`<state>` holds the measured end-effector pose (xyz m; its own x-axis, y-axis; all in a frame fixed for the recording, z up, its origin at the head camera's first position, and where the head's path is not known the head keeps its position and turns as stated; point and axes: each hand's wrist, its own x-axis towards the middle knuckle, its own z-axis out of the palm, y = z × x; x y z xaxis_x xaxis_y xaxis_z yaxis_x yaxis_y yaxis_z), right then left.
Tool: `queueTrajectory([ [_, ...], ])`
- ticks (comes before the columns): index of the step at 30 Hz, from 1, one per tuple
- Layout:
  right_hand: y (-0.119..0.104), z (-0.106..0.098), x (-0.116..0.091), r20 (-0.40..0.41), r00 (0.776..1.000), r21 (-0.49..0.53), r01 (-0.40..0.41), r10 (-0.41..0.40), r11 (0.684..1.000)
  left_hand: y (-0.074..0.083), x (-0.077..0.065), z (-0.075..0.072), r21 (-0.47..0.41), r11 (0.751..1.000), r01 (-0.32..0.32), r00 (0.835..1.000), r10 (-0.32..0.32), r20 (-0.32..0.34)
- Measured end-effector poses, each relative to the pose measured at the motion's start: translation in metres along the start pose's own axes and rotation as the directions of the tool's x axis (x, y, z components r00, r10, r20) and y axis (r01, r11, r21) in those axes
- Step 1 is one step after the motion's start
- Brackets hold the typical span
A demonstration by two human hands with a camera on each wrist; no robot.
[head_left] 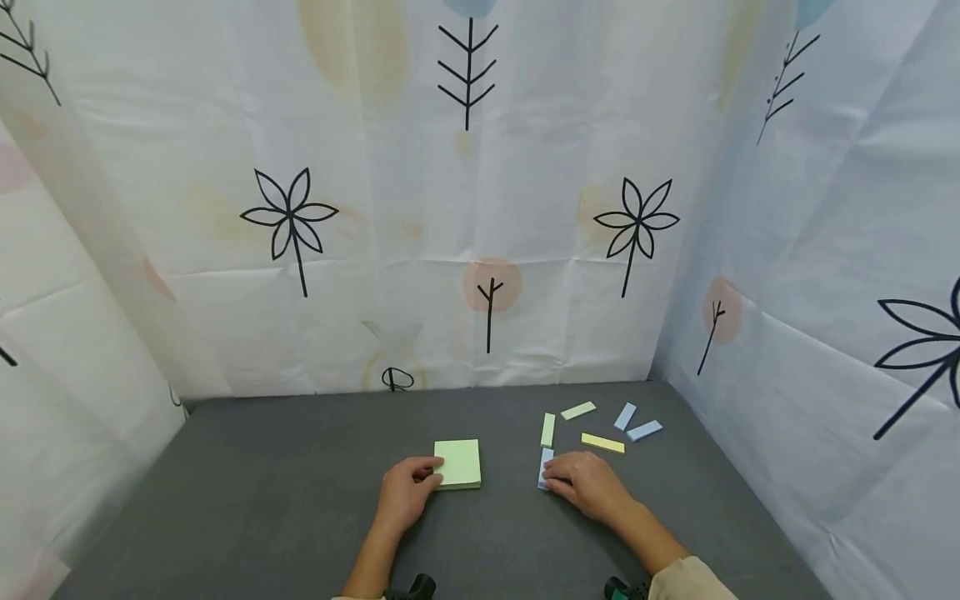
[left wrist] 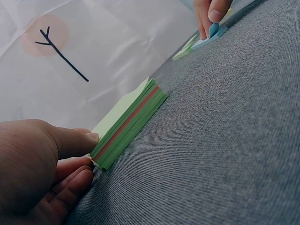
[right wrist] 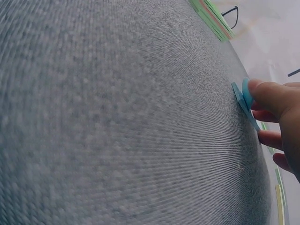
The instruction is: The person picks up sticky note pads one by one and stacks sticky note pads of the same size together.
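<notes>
My left hand (head_left: 403, 493) grips the left edge of a thick square pad of green sticky notes (head_left: 458, 463) lying on the table. In the left wrist view a reddish layer runs through the pad's green side, and the thumb presses near its corner. Farther right, my right hand (head_left: 591, 483) is over a narrow blue sticky-note pad (head_left: 545, 465), partly covering its lower end. The right wrist view shows the thumb and a finger pinching a blue sheet (right wrist: 246, 92) that curls up from this pad. Other fingertips of that hand touch the strip.
Beyond the right hand lie more narrow sticky-note pads: a green one (head_left: 548, 430), another green one (head_left: 578, 410), a yellow one (head_left: 603, 443) and two blue ones (head_left: 625, 416). Patterned white cloth (head_left: 405, 317) hangs behind and beside the dark grey table (head_left: 300, 467).
</notes>
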<state>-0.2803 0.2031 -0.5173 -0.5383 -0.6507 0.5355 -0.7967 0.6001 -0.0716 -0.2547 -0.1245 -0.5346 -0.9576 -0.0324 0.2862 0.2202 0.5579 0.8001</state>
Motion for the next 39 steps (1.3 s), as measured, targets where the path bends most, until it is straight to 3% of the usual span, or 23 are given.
queueTrajectory([
  [5,0.001,-0.001,0.000,-0.001,1.000,0.001,-0.011,0.011,1.000,0.000,0.001,0.000,0.001,1.000,-0.012,1.000,0.012,-0.006],
  [10,0.001,0.001,-0.005,0.027,0.993,0.009,-0.115,0.115,0.993,0.001,0.001,0.001,0.021,1.000,-0.014,1.000,0.014,-0.008],
  [16,0.004,0.008,-0.009,-0.043,0.974,0.046,-0.219,0.221,0.975,0.001,0.002,0.000,0.017,0.999,-0.037,0.999,0.037,-0.016],
  [23,0.009,0.013,-0.004,-0.059,0.973,0.072,-0.218,0.222,0.973,0.000,0.001,0.000,0.006,1.000,-0.016,1.000,0.016,-0.017],
  [39,-0.004,0.012,0.000,0.017,0.962,0.118,-0.271,0.271,0.955,0.002,0.002,-0.002,-0.027,0.999,0.020,1.000,-0.020,-0.002],
])
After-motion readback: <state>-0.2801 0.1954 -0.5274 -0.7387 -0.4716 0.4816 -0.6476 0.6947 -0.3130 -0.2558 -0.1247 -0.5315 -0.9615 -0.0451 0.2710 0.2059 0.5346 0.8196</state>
